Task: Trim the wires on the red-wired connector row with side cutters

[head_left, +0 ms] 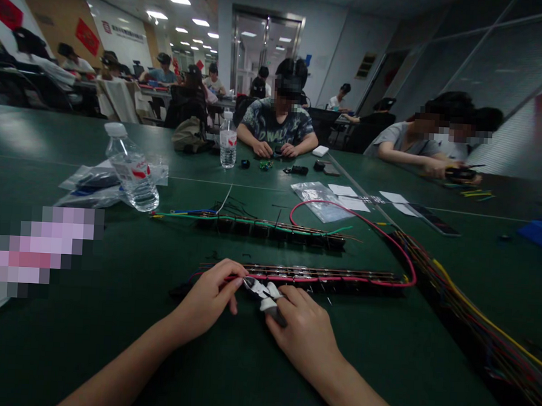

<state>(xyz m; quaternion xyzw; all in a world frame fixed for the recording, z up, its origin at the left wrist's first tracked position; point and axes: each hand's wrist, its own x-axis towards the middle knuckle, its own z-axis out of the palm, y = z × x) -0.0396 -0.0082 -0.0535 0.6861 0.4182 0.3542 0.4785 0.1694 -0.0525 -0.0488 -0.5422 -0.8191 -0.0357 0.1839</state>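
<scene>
Holding the white-and-grey-handled metal pliers [256, 288] in my curled right grip [308, 323], just in front of the long black strip [304, 271], I have my left grip [214, 291] at their tips, fingertips close, pinching what I cannot tell. I judge the strip light, stiff and fragile on top, best held by its sides; the glossy red wire [414, 273] along it looks springy.
</scene>
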